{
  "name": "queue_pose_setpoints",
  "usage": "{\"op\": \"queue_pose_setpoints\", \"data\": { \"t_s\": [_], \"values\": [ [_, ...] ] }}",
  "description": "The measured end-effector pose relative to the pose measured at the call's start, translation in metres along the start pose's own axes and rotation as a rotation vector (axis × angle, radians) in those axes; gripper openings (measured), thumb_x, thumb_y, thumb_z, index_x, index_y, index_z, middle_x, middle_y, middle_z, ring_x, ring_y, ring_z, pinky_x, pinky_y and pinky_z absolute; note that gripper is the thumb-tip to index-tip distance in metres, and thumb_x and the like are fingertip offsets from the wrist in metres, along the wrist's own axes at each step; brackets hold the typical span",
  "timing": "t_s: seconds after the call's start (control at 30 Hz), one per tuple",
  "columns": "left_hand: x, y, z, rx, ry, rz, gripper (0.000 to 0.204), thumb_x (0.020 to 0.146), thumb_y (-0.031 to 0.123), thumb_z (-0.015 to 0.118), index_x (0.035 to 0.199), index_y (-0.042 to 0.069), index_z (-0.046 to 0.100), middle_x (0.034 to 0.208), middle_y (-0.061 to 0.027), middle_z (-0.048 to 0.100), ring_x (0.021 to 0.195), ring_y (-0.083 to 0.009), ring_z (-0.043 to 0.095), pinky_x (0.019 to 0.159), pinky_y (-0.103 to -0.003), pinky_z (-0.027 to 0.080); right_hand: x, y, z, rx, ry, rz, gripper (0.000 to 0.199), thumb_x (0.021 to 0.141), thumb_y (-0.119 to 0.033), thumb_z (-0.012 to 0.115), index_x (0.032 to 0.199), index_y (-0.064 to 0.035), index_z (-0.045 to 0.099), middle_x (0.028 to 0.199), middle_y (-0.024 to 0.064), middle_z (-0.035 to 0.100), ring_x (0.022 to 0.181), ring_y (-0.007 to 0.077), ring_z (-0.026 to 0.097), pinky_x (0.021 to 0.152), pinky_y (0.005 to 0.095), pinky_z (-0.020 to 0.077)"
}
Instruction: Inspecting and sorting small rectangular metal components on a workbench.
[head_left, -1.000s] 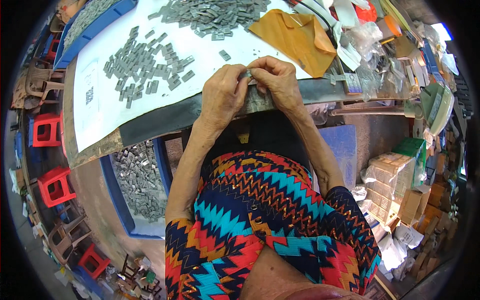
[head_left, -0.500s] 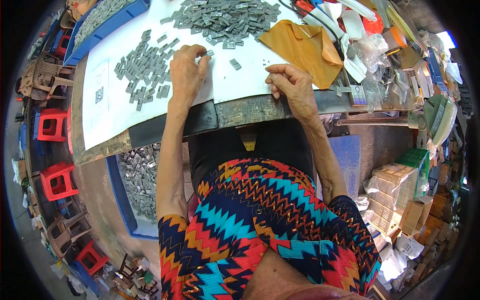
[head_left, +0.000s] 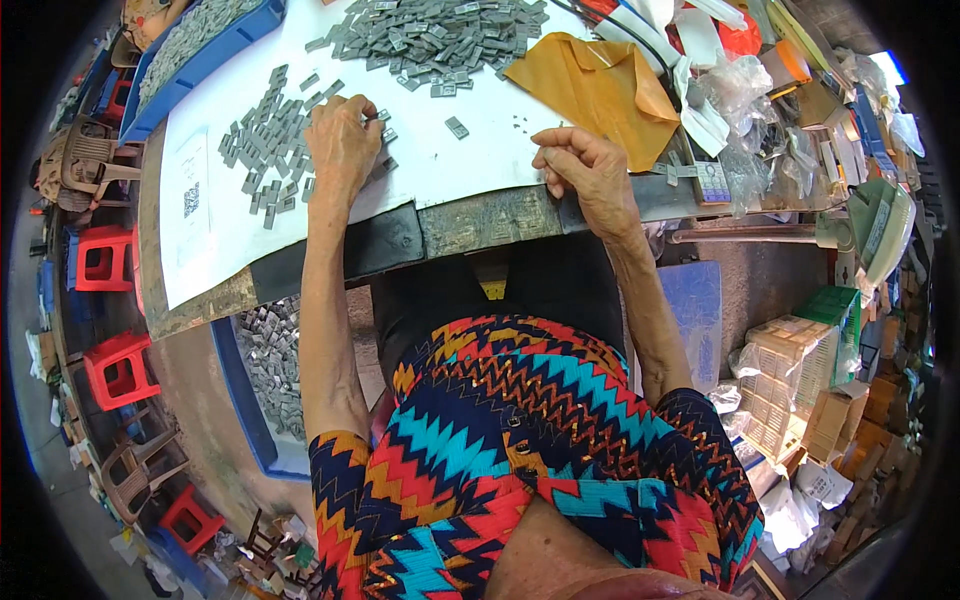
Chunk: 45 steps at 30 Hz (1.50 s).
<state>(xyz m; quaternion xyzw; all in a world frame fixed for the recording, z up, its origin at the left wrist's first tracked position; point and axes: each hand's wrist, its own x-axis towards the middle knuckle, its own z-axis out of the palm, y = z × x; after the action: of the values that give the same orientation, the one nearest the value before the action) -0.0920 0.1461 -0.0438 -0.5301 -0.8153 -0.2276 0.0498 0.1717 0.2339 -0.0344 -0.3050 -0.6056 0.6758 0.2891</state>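
My left hand (head_left: 341,148) is closed, its fingertips on a small grey rectangular piece (head_left: 383,115) at the right side of a loose spread of similar pieces (head_left: 268,135) on the white sheet (head_left: 455,165). Other pieces lie partly hidden beside and under that hand. My right hand (head_left: 592,178) hovers by the table's near edge, thumb and forefinger pinched together; whether anything tiny sits between them cannot be seen. Between the hands one grey piece (head_left: 457,127) lies alone. A few dark specks (head_left: 520,124) are on the sheet near my right fingertips.
A large heap of grey pieces (head_left: 430,40) lies at the back, beside brown paper (head_left: 605,95). At far left stands a blue tray (head_left: 200,65) of pieces; another blue bin (head_left: 245,400) sits below the table. Plastic bags (head_left: 740,90) and clutter crowd the right.
My left hand has moved left toward the spread, taking the grey piece at its fingertips along. My right hand stays pinched in nearly the same place. The whole view has shifted slightly.
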Motion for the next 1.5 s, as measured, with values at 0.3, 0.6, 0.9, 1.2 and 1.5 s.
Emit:
{"op": "queue_pose_setpoints", "data": {
  "t_s": [0.3, 0.6, 0.9, 1.2, 1.5],
  "values": [
    [0.003, 0.03, -0.007, -0.141, -0.018, 0.184, 0.016, 0.072, 0.006, 0.06, 0.088, 0.004, 0.063, 0.089, -0.0116, 0.059, 0.087, -0.0276, 0.051, 0.079, -0.036, 0.04, -0.005, -0.004, -0.014, 0.009, 0.039, -0.028, 0.019, 0.084, -0.006, 0.052, 0.097, 0.006, 0.056, 0.075, 0.0053, 0.057, 0.058, 0.0047, 0.048, 0.05, 0.0163, 0.0395],
    [0.0, 0.06, -0.001, -0.213, -0.282, 0.341, 0.028, 0.071, -0.003, 0.061, 0.096, 0.009, 0.063, 0.096, -0.0094, 0.056, 0.093, -0.0258, 0.049, 0.084, -0.034, 0.04, -0.01, -0.015, -0.037, 0.021, 0.127, -0.059, 0.017, 0.082, -0.004, 0.052, 0.094, 0.0057, 0.058, 0.071, 0.0055, 0.058, 0.053, 0.0047, 0.048, 0.047, 0.0162, 0.0392],
    [-0.009, 0.065, 0.004, -0.302, -0.219, 0.311, 0.017, 0.07, -0.002, 0.06, 0.084, 0.002, 0.052, 0.085, -0.0088, 0.056, 0.084, -0.0259, 0.05, 0.075, -0.035, 0.041, 0.026, 0.001, -0.1, -0.611, 0.367, -0.211, 0.016, 0.08, -0.008, 0.051, 0.089, 0.0035, 0.059, 0.064, 0.0035, 0.056, 0.053, 0.0055, 0.048, 0.048, 0.0187, 0.0385],
    [-0.025, 0.077, -0.006, -0.555, -0.172, 0.091, 0.014, 0.073, -0.003, 0.057, 0.086, 0.0, 0.053, 0.076, -0.0101, 0.059, 0.07, -0.0199, 0.056, 0.066, -0.029, 0.044, 0.016, -0.004, -0.09, -0.857, 0.183, -0.238, 0.017, 0.079, -0.014, 0.054, 0.086, 0.0007, 0.058, 0.063, 0.0058, 0.055, 0.06, 0.0076, 0.051, 0.055, 0.023, 0.0421],
    [-0.044, 0.091, -0.013, -0.829, -0.187, 0.002, 0.014, 0.079, 0.0, 0.056, 0.093, 0.0, 0.057, 0.078, -0.0045, 0.061, 0.072, -0.01, 0.056, 0.066, -0.023, 0.045, 0.015, 0.003, -0.077, -1.115, 0.21, -0.311, 0.015, 0.075, -0.016, 0.054, 0.077, -0.0011, 0.056, 0.071, 0.015, 0.057, 0.065, 0.0287, 0.057, 0.059, 0.0355, 0.044]
  ]
}}
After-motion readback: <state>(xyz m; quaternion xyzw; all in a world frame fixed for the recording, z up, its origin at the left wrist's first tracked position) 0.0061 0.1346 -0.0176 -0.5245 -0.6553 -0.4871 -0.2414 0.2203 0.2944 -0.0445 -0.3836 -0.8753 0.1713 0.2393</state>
